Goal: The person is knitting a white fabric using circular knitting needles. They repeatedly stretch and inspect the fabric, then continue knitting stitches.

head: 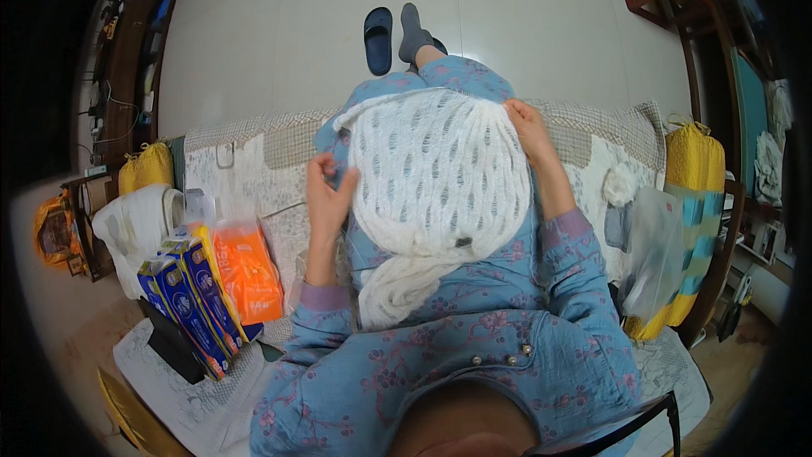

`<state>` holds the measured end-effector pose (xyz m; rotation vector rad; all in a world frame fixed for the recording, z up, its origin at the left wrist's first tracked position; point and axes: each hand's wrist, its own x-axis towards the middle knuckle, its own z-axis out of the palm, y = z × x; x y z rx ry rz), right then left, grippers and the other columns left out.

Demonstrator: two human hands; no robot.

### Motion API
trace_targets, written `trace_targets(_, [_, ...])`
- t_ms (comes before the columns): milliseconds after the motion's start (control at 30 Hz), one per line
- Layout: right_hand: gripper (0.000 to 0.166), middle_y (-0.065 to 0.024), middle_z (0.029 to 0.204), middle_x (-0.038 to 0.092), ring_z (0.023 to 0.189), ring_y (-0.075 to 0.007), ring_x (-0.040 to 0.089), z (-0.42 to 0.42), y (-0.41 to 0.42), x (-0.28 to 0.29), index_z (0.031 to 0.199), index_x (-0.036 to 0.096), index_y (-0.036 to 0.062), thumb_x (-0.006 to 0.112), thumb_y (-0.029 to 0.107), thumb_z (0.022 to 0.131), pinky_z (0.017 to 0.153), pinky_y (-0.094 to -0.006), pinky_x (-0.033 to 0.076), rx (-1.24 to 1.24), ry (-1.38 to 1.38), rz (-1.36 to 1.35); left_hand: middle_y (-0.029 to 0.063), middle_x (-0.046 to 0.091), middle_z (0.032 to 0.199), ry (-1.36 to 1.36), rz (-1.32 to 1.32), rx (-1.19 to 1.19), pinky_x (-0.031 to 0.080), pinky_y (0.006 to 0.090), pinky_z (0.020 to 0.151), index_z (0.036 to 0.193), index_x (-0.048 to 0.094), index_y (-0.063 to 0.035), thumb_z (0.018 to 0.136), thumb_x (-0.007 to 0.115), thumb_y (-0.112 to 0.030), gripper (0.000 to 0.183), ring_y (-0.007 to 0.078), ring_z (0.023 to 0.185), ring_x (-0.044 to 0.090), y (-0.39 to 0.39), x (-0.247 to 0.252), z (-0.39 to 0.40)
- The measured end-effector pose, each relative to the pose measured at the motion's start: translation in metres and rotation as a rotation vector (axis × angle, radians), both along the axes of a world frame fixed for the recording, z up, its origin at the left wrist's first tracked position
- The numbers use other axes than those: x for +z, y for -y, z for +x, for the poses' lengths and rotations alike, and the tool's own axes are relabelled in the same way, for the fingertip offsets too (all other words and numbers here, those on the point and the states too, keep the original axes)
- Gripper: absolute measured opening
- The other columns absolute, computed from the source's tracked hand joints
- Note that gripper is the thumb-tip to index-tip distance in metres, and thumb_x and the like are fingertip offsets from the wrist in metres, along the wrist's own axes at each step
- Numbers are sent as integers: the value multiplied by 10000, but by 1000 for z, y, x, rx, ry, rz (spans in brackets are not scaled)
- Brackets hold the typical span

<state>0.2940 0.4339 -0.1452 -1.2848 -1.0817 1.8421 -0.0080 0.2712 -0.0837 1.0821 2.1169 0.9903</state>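
A white openwork knitted piece is spread over my lap, on blue floral trousers. Its near end trails in a twisted bunch toward my waist. My right hand pinches the far right corner of the knit between thumb and fingers. Beside the left edge, my left hand is raised with thumb and fingers apart, holding nothing; whether the thumb grazes the knit I cannot tell. A small dark spot shows near the knit's lower edge.
I sit on a sofa with a patterned cover. Left lie blue tissue packs and an orange pack. Right are a ball of white yarn, a clear plastic bag and a yellow cushion. A dark slipper rests on the tiled floor.
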Motion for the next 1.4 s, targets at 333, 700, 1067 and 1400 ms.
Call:
trace_targets(333, [173, 41, 712, 528, 621, -26, 454, 7, 5, 5, 812, 557, 28, 466, 147, 898, 571, -182, 390, 13, -7, -7, 94, 611, 972, 1031, 123, 188, 482, 252, 700, 1067, 513, 23, 848, 576, -159, 292, 151, 833, 592, 33, 24, -25])
trace_targets(700, [184, 47, 702, 530, 613, -26, 448, 12, 5, 4, 810, 573, 18, 475, 151, 890, 558, -184, 385, 10, 20, 10, 101, 574, 1078, 1294, -21, 310, 461, 281, 784, 1119, 496, 21, 865, 541, -162, 317, 170, 933, 568, 52, -44, -49])
trace_targets(1067, [167, 52, 709, 513, 624, -23, 433, 5, 4, 6, 816, 564, 22, 480, 145, 891, 571, -177, 373, -16, 19, 45, 127, 564, 982, -383, 399, -455, 401, 318, 827, 1013, 533, -12, 806, 504, -46, 211, 258, 927, 533, -40, 18, -3])
trace_targets(1400, [164, 49, 716, 526, 643, -16, 452, -3, -1, -1, 824, 566, 25, 477, 142, 896, 588, -174, 382, -81, -84, 61, -6, 540, 691, 272, -160, -618, 390, 227, 590, 841, 570, -13, 826, 568, -179, 166, 71, 660, 482, -121, -15, -71])
